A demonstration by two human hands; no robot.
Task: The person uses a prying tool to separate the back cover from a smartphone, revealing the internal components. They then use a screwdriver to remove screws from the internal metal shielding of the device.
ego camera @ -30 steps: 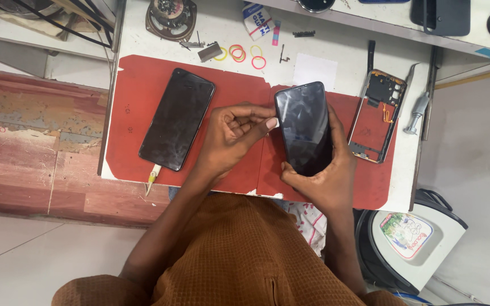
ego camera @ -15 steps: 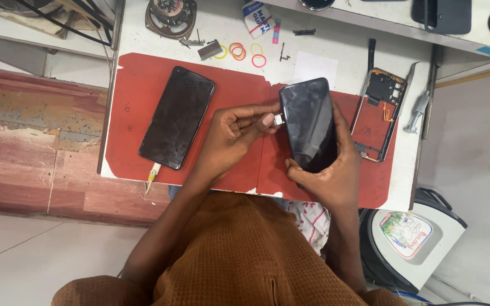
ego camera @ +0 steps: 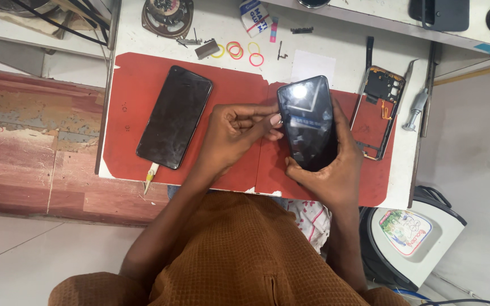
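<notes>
Right hand (ego camera: 327,170) clamped round glossy black phone (ego camera: 307,122) — held above red mat (ego camera: 143,79) centre. Left hand (ego camera: 236,133) at 9 o'clock, fingers pinched shut on phone's edge. Second phone (ego camera: 174,116) lies flat, farther toward 9 o'clock.

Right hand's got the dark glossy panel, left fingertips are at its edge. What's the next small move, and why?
Probably slide the left hand fingertips a little further along the left edge of the dark panel, keeping the right hand cupped beneath. The thumb and fingers are pinched right at that edge, the panel is lifted off the red mat, and the right hand grips only its lower end, so small moves suit.
</notes>
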